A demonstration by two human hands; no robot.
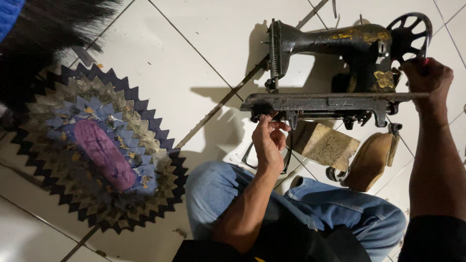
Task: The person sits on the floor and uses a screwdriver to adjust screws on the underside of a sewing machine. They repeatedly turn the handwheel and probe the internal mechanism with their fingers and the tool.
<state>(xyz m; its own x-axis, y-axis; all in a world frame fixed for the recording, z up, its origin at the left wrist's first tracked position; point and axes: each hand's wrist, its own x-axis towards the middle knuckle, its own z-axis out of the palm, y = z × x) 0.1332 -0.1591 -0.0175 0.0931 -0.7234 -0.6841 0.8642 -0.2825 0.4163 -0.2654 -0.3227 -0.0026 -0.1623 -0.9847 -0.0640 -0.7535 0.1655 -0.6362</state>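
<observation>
Lying at the far left on the white tiled floor (194,53) is an oval patchwork mat (99,148) with a purple centre and zigzag edges, a dark fringe of bristles (43,34) above it; the person's knee in blue jeans (213,189) is bent just right of the mat; the left hand (269,140) reaches up to the underside of the old black sewing machine (335,68), fingers curled loosely at the left end of its flat bed, touching it, though whether they pinch anything I cannot tell; a tan block (324,144) and a brown sandal (371,160) lie beneath the bed; the right hand (427,80) is closed around the rim of the handwheel (409,30) at the machine's right end.
</observation>
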